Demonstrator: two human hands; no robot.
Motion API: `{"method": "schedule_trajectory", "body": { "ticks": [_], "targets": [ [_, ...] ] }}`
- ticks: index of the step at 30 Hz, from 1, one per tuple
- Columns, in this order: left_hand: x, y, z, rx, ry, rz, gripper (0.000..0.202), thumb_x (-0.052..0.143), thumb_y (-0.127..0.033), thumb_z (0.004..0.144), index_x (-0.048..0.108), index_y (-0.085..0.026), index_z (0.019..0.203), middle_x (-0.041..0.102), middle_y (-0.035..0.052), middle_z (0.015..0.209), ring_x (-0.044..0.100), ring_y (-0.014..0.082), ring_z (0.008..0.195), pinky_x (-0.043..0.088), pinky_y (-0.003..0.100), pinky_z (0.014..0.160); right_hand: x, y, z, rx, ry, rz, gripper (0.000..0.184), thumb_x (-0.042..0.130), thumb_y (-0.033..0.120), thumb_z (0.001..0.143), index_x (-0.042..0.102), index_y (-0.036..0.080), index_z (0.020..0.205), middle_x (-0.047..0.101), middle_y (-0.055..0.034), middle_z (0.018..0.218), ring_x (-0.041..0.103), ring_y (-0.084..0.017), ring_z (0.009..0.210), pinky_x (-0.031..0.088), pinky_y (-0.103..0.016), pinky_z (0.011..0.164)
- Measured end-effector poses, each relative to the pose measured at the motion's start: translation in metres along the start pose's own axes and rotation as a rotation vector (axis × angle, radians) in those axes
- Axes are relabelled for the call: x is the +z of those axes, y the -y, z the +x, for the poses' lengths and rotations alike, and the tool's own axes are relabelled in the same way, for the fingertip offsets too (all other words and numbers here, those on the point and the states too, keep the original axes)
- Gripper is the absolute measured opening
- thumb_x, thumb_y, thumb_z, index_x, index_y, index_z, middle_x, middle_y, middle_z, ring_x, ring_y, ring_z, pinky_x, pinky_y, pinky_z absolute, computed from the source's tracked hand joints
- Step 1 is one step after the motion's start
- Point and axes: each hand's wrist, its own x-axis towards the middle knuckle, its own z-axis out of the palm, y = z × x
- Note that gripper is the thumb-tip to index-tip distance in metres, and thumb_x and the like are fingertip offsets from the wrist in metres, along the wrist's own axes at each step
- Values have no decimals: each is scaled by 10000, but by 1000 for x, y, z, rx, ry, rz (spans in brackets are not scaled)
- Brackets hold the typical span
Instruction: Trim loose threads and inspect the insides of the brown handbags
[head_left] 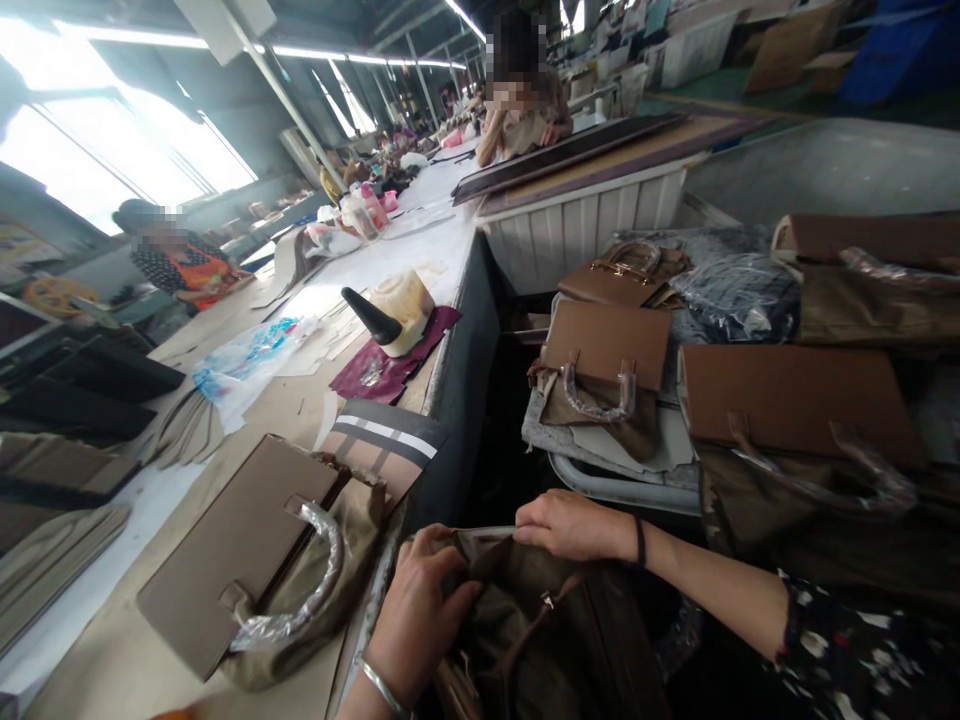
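A dark olive-brown handbag (540, 640) with a zipper hangs open in front of me at the bottom of the view. My left hand (427, 610), a silver bangle on its wrist, is closed on the bag's left edge. On the far rim of the bag, my right hand (566, 525) pinches the fabric, a dark band round that wrist. To the left, on the worktable (277, 410), lies a taupe handbag (247, 550) with a plastic-wrapped handle. The lower part of the bag I hold is in shadow and partly cut off.
Several brown handbags (802, 395) lie stacked at the right beside a plastic bin (585, 215). A pot with a black-handled brush (375, 318) stands on purple material (360, 375). Two people sit at the tables, one (517, 110) ahead and one (187, 260) at the left.
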Motion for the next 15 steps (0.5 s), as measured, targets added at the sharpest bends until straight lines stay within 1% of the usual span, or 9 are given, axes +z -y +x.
{"method": "schedule_trajectory", "body": {
  "ticks": [2,3,5,7,12,15],
  "targets": [
    [1,-1,-2,-37,24,-99,76,518,-213,711,554,-168,662,602,65,924,540,195,874,401,285,764,1,-1,0,-15,-3,20,249,416,303,825,621,185,748,610,-13,647,535,-129,606,326,-211,552],
    [2,-2,-3,-64,44,-139,79,500,-218,723,542,-170,677,608,43,825,549,177,792,403,267,706,2,-1,1,-20,-8,28,249,417,301,825,618,183,736,603,-10,639,526,-124,597,324,-208,551],
    [5,-2,-6,-120,75,-178,91,478,-241,738,528,-176,697,591,7,704,536,156,686,378,250,622,3,-2,1,-24,-17,40,249,420,296,825,612,180,717,591,-6,627,511,-117,584,320,-206,551],
    [8,0,-8,-154,72,-201,125,484,-283,736,515,-176,679,563,-9,652,509,143,640,348,239,579,4,-3,1,-27,-20,49,249,422,297,825,607,180,706,581,-3,620,501,-114,579,316,-204,550],
    [13,14,-8,-150,129,-455,277,502,-423,715,498,-156,637,472,-29,580,406,103,550,299,213,498,3,-2,0,-30,-13,79,245,425,295,822,605,181,700,560,4,599,478,-109,559,309,-204,543],
    [13,17,-7,-159,133,-522,331,493,-468,709,470,-155,604,407,-44,536,340,88,509,255,209,462,2,-2,-2,-37,-7,100,238,431,295,819,605,179,706,545,13,586,464,-101,544,309,-199,533]
  ]
}}
